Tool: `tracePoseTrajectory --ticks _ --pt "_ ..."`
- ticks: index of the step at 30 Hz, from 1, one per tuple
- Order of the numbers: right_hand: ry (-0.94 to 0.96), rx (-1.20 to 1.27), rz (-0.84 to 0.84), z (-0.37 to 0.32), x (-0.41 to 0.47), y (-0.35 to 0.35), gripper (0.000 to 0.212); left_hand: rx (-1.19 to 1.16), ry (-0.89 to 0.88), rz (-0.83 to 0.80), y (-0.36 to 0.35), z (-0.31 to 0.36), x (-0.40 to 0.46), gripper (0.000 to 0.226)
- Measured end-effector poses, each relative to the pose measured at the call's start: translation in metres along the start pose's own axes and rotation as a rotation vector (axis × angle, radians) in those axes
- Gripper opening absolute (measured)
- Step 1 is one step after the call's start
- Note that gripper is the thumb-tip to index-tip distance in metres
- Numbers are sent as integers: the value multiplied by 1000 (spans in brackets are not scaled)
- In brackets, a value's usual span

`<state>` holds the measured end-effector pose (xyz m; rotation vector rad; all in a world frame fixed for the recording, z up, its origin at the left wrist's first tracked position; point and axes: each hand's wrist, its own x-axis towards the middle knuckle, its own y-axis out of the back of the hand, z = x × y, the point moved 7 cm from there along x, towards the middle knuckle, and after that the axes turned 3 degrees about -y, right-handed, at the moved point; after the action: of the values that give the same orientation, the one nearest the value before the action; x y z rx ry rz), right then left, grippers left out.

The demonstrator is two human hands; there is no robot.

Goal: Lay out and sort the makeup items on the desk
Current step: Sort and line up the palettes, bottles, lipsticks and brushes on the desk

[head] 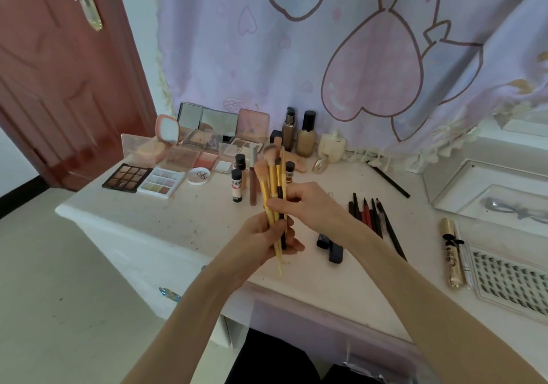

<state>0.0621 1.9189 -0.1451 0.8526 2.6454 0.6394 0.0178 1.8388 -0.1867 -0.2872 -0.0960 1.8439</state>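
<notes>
While both forearms reach in from the near edge and meet above the middle of the desk (184, 229), the left hand (261, 239) sits lower, palm turned up, its fingers curled round the lower stems of a bundle of makeup brushes (274, 188). The right hand (305, 204) comes in just above it from the right, wrist bent, thumb and fingertips pinching the same stems partway up. The brushes stand nearly upright, held in the air over the desk – thin yellow handles (one is dark), soft peach and tan bristle heads fanned at the far end, pointed tips poking out below the left palm.

On the far left lie a dark eyeshadow palette (127, 178) with a grid of brown pans and, just beside it, a white palette (161, 182) of pale pans, both flat and rectangular. Behind them stand open compacts with mirrored lids. Near the brush heads are small dark-capped bottles, and farther back two taller foundation bottles (299, 134), glassy and beige. To the right of the hands, a row of slim pencils (372, 217) – black and red – lies side by side. Farther right rests a glossy gold tube (452, 254), then a clear tray of false lashes (513, 284) at the right edge. A lilac curtain (296, 57) printed with pink hearts hangs behind.
</notes>
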Motion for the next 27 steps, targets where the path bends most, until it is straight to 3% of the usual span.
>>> tracePoseTrajectory --ticks 4,10,16,21,24,27 --pt "18 -107 -120 -15 15 -26 32 -59 -33 70 16 1 -4 23" --pt "-23 -363 -336 -24 41 -77 30 36 144 239 63 -18 -17 24" --pt "-28 -618 -445 -19 61 -101 37 320 273 260 101 -16 -32 37" --pt "2 -641 -408 -9 76 -109 32 886 127 525 128 -5 -34 12" --pt "26 -635 -369 -4 77 -105 25 1090 -10 591 119 -6 -36 19" --pt "49 -627 -319 1 77 -101 32 1225 -189 594 112 -8 -31 27"
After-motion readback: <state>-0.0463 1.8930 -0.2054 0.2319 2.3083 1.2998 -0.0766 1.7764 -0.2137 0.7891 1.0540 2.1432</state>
